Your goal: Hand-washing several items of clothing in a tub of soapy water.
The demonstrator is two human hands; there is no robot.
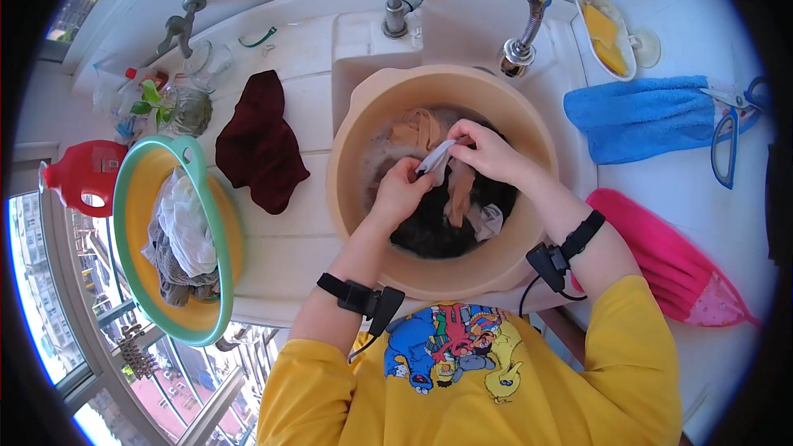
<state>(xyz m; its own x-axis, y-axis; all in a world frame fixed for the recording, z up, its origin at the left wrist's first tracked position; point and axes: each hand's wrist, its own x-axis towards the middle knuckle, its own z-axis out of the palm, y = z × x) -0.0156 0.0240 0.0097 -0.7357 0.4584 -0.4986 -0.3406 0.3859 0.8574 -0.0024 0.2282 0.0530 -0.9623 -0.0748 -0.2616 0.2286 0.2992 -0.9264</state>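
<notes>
Both hands are over a large peach plastic basin [539,136] that stands in the sink. My left hand [403,189] pinches the lower end of a small white cloth item [438,158] with a dark patch. At its upper end, my right hand [480,147] grips the same cloth between thumb and fingers. Below them, dark fabric [427,229] lies in sudsy water with a tan strip of cloth [460,193] and a pale patterned piece [488,222] on top. More tan fabric [416,129] is bunched near the basin's far side.
At left, a green-rimmed yellow basin [226,260] holds white and grey clothes, beside a red detergent jug [93,176]. A maroon cloth [263,142] lies on the counter. Two faucets [395,18] stand behind. Right: soap dish [630,43], blue towel [638,118], scissors [731,136], pink towel [663,260].
</notes>
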